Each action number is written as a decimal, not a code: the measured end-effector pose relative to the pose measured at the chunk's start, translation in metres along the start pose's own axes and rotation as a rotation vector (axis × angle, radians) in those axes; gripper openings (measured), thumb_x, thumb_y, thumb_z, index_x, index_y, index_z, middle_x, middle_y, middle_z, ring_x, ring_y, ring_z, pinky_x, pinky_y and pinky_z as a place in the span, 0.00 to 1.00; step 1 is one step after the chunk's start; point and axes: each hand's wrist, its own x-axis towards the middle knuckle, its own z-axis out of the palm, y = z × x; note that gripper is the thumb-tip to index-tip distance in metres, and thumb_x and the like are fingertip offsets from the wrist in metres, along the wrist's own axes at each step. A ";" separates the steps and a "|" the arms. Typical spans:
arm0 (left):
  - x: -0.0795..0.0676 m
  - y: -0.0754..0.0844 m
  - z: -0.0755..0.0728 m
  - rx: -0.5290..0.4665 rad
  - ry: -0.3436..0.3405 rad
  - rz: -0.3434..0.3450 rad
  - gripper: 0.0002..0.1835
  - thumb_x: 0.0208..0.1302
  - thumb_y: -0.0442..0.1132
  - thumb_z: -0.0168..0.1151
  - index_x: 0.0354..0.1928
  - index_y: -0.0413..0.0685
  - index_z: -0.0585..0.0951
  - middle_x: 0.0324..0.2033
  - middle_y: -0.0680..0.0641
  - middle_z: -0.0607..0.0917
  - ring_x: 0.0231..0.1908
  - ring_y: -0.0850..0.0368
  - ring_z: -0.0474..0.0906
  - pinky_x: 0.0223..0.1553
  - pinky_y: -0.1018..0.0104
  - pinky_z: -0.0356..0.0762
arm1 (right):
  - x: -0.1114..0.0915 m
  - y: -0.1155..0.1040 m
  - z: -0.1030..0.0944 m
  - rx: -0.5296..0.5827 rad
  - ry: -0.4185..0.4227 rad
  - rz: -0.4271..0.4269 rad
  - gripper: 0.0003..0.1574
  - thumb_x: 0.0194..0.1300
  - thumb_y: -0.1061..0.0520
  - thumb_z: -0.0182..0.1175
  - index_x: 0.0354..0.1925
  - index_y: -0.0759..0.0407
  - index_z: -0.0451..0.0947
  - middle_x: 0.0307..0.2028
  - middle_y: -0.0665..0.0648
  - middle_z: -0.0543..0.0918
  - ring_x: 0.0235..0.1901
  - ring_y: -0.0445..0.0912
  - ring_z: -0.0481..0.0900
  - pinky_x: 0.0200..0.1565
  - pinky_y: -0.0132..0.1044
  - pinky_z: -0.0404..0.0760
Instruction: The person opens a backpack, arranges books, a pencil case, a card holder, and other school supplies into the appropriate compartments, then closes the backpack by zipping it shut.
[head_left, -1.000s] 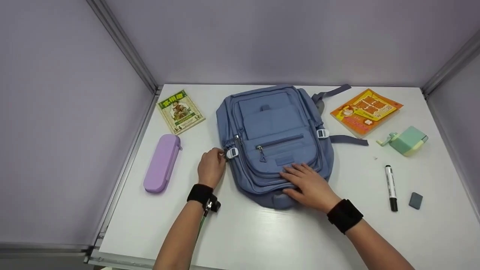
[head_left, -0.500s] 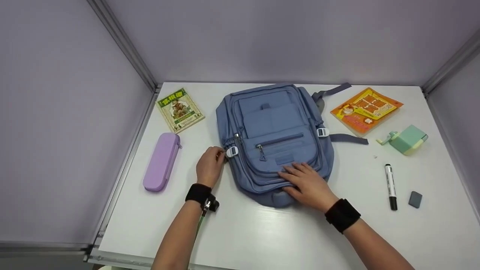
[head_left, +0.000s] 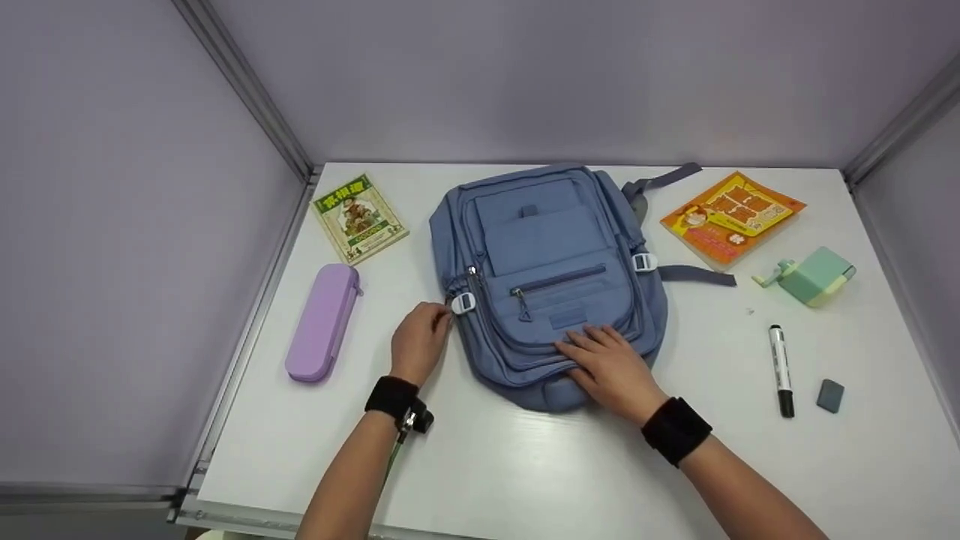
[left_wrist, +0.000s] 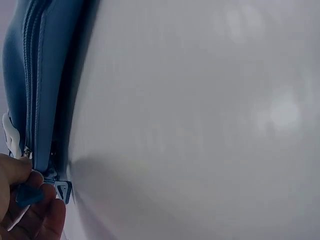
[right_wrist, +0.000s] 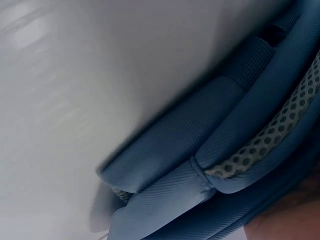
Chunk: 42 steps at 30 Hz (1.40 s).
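A blue backpack [head_left: 559, 240] lies front side up on the white table [head_left: 480, 480]. At its left side, just below a white buckle [head_left: 463, 303], my left hand [head_left: 421, 341] pinches a zipper pull [left_wrist: 29, 195]. In the left wrist view, that dark blue tab shows between thumb and fingers at the slider of a side zipper [left_wrist: 32, 90]; a second pull tab [left_wrist: 63, 191] hangs beside the fingers. My right hand [head_left: 611, 367] rests with extended fingers on the bag's lower right front. The right wrist view shows a shoulder strap [right_wrist: 170, 140] and mesh padding [right_wrist: 280, 132] beneath the bag.
Left of the bag lie a green-and-cream booklet [head_left: 360, 219] and a purple zip case [head_left: 324, 322]. To the right are an orange booklet [head_left: 731, 217], a green crank pencil sharpener [head_left: 816, 276], a black-and-white marker [head_left: 781, 371] and a dark eraser [head_left: 830, 396]. Partition walls [head_left: 525, 82] stand around the table.
My left hand has drawn slightly back toward me along the bag's side, still pinching. The right hand stays on the bag, its wrist shifted a little left. The head view has tilted slightly.
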 end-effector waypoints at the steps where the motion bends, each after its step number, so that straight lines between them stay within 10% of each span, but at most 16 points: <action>1: -0.003 0.001 0.000 0.000 -0.005 0.006 0.06 0.72 0.40 0.65 0.45 0.49 0.87 0.38 0.50 0.85 0.38 0.54 0.82 0.40 0.57 0.79 | 0.001 -0.001 0.000 -0.001 0.000 0.000 0.29 0.71 0.53 0.64 0.68 0.54 0.77 0.66 0.62 0.77 0.68 0.64 0.69 0.71 0.61 0.58; 13: -0.031 0.013 -0.005 0.091 -0.092 0.088 0.04 0.71 0.40 0.65 0.42 0.50 0.87 0.36 0.52 0.85 0.37 0.55 0.82 0.38 0.59 0.80 | 0.002 -0.002 0.000 -0.011 -0.003 0.007 0.28 0.71 0.54 0.65 0.67 0.54 0.78 0.65 0.63 0.77 0.67 0.64 0.70 0.70 0.62 0.59; 25: -0.048 0.029 -0.017 0.235 -0.110 0.321 0.03 0.67 0.38 0.67 0.36 0.48 0.86 0.32 0.50 0.84 0.36 0.52 0.78 0.39 0.58 0.77 | 0.001 -0.003 0.000 -0.006 0.009 0.008 0.27 0.72 0.54 0.64 0.67 0.54 0.78 0.65 0.63 0.78 0.67 0.64 0.70 0.71 0.61 0.59; 42: -0.070 0.048 -0.025 0.171 -0.289 0.197 0.04 0.65 0.40 0.67 0.33 0.50 0.86 0.27 0.54 0.81 0.31 0.56 0.75 0.33 0.63 0.74 | -0.001 -0.005 -0.005 0.009 -0.052 -0.012 0.31 0.73 0.48 0.61 0.70 0.54 0.75 0.67 0.64 0.75 0.69 0.65 0.67 0.72 0.62 0.55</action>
